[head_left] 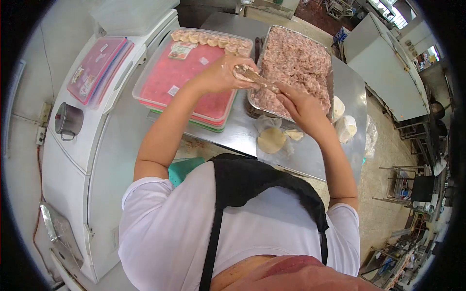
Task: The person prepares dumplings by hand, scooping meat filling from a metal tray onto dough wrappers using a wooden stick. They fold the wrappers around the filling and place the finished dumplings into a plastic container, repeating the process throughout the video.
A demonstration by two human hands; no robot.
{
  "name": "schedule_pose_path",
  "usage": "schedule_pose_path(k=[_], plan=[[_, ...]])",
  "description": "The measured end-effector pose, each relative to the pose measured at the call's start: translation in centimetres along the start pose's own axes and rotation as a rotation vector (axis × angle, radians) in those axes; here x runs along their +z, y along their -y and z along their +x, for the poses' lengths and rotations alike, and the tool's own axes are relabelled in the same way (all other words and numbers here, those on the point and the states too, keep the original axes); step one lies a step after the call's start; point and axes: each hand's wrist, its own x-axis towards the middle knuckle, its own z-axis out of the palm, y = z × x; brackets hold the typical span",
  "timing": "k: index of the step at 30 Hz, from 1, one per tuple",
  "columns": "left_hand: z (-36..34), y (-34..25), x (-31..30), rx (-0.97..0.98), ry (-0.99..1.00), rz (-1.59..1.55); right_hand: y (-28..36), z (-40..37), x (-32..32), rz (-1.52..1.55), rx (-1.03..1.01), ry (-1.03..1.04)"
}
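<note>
My left hand is curled around a small dumpling, mostly hidden by the fingers, above the edge of a tray lid. My right hand grips a wooden spatula, its flat end at the dumpling. Just beyond the right hand, a deep metal tray holds a heap of ground meat. Round pale dumpling wrappers lie on plastic below it. Under my left forearm is a pink plastic tray with rows of finished dumplings along its far side.
The steel table also carries white wrapped stacks at right. A white chest freezer on the left bears pink lids and a metal pot. Another white freezer stands beyond the table, with racks along the right wall.
</note>
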Motion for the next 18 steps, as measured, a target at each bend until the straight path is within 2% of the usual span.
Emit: schedule_pose_path(k=[1, 2, 6, 8, 9, 11, 12, 14, 18], plan=[[-0.3, 0.8, -0.8, -0.075, -0.005, 0.027, 0.5, 0.5, 0.4, -0.031, 0.089, 0.051], [-0.7, 1.7, -1.7, -0.152, -0.012, 0.053, 0.3, 0.8, 0.9, -0.034, 0.08, 0.052], [-2.7, 5.6, -6.4, -0.14, -0.06, 0.17, -1.5, -0.6, 1.6, 0.026, 0.119, 0.002], [-2.6, 8.1, -8.3, -0.251, -0.104, 0.205, -2.9, -3.1, 2.2, 0.188, 0.323, -0.09], [-2.2, 9.2, -8.7, -0.248, -0.096, 0.206, -4.0, -4.5, 2.5, 0.189, 0.33, -0.095], [-1.4, 11.1, -9.1, -0.139, -0.155, 0.335, -5.9, -7.4, 3.1, 0.35, 0.556, -0.195], [-0.8, 11.6, -9.1, -0.134, -0.147, 0.338, -5.6, -8.4, 2.9, 0.352, 0.562, -0.203], [0.8, 12.2, -8.5, -0.149, -0.217, 0.446, -4.7, -10.5, 2.5, 0.581, 0.787, -0.286], [3.4, 14.0, -7.2, -0.129, -0.288, 0.46, -5.8, -14.4, 3.1, 0.634, 0.867, -0.371]])
